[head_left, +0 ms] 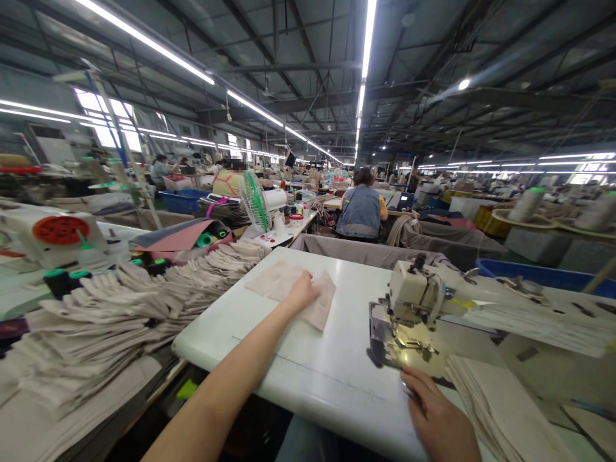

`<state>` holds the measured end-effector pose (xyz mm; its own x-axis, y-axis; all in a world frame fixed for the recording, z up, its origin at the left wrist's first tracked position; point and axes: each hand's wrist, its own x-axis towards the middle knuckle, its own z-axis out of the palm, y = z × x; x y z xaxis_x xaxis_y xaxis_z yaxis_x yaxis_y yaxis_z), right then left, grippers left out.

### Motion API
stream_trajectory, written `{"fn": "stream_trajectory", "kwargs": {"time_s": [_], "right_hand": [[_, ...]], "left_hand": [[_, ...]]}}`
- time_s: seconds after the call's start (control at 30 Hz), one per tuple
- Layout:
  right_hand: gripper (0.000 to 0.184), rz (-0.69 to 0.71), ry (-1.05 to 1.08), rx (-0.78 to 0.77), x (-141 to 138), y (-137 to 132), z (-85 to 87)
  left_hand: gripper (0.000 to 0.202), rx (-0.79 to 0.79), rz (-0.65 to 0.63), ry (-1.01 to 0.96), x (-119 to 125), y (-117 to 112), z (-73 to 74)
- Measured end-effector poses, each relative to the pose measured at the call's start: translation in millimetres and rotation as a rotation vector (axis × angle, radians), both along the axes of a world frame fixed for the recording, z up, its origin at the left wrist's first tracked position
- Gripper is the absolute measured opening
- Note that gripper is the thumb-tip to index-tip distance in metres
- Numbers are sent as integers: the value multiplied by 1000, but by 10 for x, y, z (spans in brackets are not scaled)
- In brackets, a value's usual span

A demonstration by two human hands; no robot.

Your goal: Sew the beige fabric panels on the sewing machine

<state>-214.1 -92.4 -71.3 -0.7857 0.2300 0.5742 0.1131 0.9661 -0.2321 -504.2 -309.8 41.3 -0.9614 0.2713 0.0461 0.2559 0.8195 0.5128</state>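
My left hand (303,292) reaches out over the white sewing table, fingers curled down on a beige fabric piece (321,310). Another flat beige piece (269,277) lies just beyond it. By the table's front edge, my right hand (440,414) is closed around a small metal tool (405,386), mostly hidden by the fingers, so its kind is unclear. Just beyond that hand stands the sewing machine head (414,292), its lamp lighting the presser foot (414,345). No fabric shows under the foot.
A long row of folded beige fabric pieces (110,321) is heaped along the left. More folded pieces (505,404) lie right of my right hand. A fan (257,202) stands at the table's far left corner. Ahead sits a person in a denim vest (359,215).
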Motion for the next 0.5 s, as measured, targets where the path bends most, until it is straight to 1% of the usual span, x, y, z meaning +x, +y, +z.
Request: {"fn": "stream_trajectory", "kwargs": {"time_s": [0.07, 0.13, 0.17, 0.23, 0.33, 0.4, 0.5], "right_hand": [[36, 16, 3, 26, -6, 55, -28], [35, 71, 6, 51, -12, 130, -58], [35, 102, -1, 53, -15, 168, -71], [34, 121, -21, 22, -18, 225, -90], [33, 92, -54, -67, -8, 245, -88], [33, 83, -54, -101, 1, 227, -67], [34, 92, -58, -115, 8, 201, -31]], "left_hand": [[54, -63, 28, -23, -45, -167, -15], [55, -106, 38, -35, -62, -252, -52], [54, -117, 33, -35, -61, -264, -73], [50, -120, 10, -23, -49, -242, -117], [38, -91, -23, -5, -38, -186, -147], [33, -61, -35, -4, -70, -196, -115], [32, -36, -20, 1, -212, -322, 3]]}}
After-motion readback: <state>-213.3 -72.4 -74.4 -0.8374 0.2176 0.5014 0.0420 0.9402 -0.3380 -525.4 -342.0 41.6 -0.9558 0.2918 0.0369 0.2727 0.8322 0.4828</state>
